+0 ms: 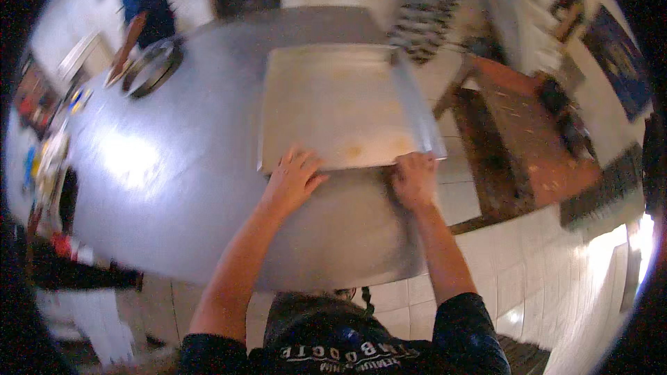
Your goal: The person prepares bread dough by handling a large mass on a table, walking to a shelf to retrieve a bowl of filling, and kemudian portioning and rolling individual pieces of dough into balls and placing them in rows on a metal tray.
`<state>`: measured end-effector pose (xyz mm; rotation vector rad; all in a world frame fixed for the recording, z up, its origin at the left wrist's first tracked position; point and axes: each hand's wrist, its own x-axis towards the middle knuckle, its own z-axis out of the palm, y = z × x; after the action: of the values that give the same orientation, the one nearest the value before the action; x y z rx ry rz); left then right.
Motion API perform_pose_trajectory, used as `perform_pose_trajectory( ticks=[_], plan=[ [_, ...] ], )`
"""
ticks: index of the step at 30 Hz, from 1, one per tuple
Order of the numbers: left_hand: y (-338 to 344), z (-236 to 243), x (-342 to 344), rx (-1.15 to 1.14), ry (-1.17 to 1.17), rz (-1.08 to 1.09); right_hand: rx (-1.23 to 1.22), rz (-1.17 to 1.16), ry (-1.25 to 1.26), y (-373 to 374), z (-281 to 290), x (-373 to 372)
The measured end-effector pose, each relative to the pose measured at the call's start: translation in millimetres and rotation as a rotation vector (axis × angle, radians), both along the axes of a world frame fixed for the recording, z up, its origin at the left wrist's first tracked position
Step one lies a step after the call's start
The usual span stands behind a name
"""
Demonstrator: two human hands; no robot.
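A large rectangular metal baking tray (326, 107) lies on the grey metal table, with a few brownish stains near its front edge. At the tray's near left corner, my left hand (295, 177) curls its fingers over the rim, the thumb pointing right. My right hand (415, 179) grips the same near rim by the right corner. Both arms reach forward, and the undersides of the fingers are hidden. The tray's right side comes close to the table's right edge.
A wide metal table (201, 215) spreads to the left. At its far left a person (149, 10) in dark blue reaches toward a round metal ring or pan (154, 68). A reddish-brown low table (524, 125) stands on the right, near a patterned mat (425, 14) on tiled floor.
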<state>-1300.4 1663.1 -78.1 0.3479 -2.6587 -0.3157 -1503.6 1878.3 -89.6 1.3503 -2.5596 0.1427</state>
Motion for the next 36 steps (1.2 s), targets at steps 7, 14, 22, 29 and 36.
perform_pose_trajectory(
  ticks=[7, 14, 22, 29, 36],
  plan=[
    [-12.5, 13.8, 199.5, -0.141, 0.250, 0.684, -0.145, 0.297, -0.079, 21.6, 3.1, 86.9],
    [-25.5, -38.9, 303.4, -0.180, 0.009, 1.008, 0.301, 0.591, -0.267, -5.4, -1.5, 155.6],
    [-42.6, -41.3, 301.1, 0.052, 0.257, 0.794, 0.160, 0.672, -0.236, -146.4, -13.8, 255.8],
    [-47.3, -52.0, 308.1, 0.376, 0.711, 0.698, 0.199, 0.868, -0.294, -238.2, -25.2, 363.3],
    [-64.0, -79.5, 320.1, 0.296, 0.703, 0.621, -0.038, 0.908, -0.459, -133.3, -48.1, 351.2]
  ],
)
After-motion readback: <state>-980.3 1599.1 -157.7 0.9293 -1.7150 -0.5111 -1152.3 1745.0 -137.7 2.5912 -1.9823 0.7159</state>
